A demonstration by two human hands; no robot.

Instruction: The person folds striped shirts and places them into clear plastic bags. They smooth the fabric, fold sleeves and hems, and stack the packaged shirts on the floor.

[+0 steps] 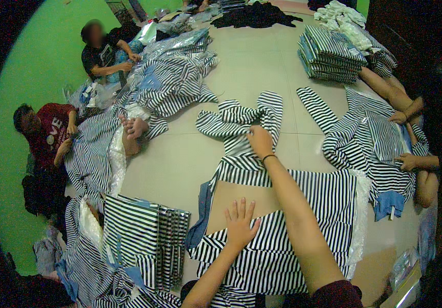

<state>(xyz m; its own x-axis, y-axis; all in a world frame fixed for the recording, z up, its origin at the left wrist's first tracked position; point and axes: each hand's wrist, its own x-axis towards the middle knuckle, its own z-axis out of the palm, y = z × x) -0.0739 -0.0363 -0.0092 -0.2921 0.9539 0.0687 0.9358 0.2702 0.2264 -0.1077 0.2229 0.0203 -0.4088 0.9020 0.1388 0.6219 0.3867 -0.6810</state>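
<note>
In front of me a black-and-white striped shirt (318,195) lies spread on the floor, with white lace along its right edge and a blue denim strip at its left. A tan cardboard sheet (241,197) rests on it, partly covered by a striped fold. My left hand (240,226) is pressed flat with spread fingers where the cardboard meets the striped cloth. Farther out, my right hand (260,141) is closed on the shirt's striped sleeve (231,123), which lies bunched beyond the cardboard. My fingertips are partly hidden in the cloth.
Packed striped shirts form a stack (146,236) at left and another stack (331,54) at far right. Two people sit along the left wall among striped garments (175,77). At right, a person's hands (406,161) hold a packed shirt. Black cloth (257,15) lies at the back.
</note>
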